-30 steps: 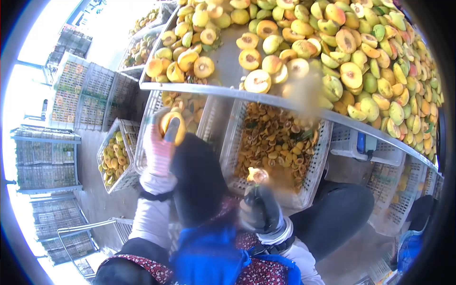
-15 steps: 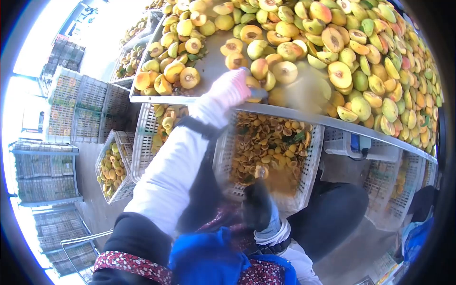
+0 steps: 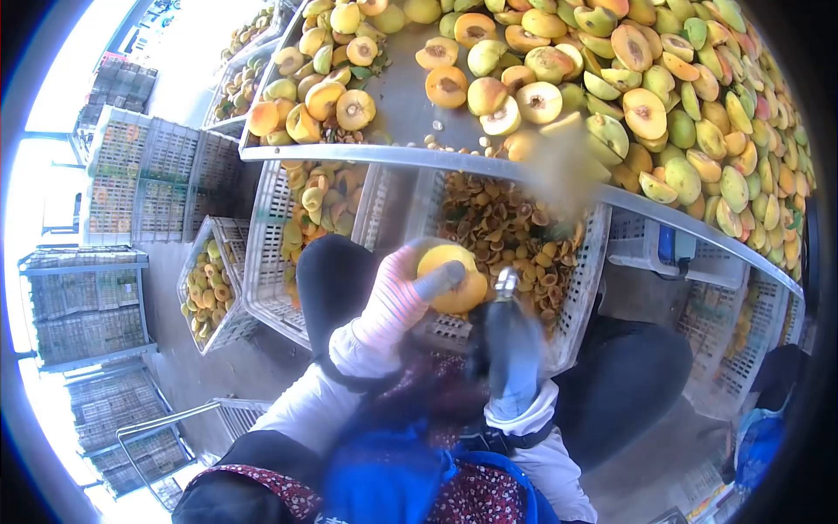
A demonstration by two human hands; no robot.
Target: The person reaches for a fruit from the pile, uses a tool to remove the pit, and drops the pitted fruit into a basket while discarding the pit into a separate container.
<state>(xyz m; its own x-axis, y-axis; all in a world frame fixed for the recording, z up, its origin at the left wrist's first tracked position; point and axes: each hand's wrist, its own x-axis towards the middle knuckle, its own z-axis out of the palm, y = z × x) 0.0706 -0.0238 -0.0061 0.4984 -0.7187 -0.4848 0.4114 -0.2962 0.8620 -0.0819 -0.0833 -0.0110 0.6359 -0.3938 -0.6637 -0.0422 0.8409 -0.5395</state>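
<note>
My left hand, in a pink-striped glove with grey fingertips, is wrapped round a yellow peach half, thumb across its near side. Just to the right, my right hand, in a dark and blue glove, grips a tool with a shiny metal tip. The tool's handle is hidden in the blurred fist. Its tip is close to the peach half, apparently apart from it. Both hands are over the near part of a white crate holding brownish peach scraps.
A metal table with a raised rim bears a large heap of peach halves. Another crate of peach pieces stands below it at left, beside a smaller one. Stacked crates stand farther left.
My left hand has come back from the table, and now holds a peach half above the scrap crate. My right hand with the tool has shifted slightly up and right.
</note>
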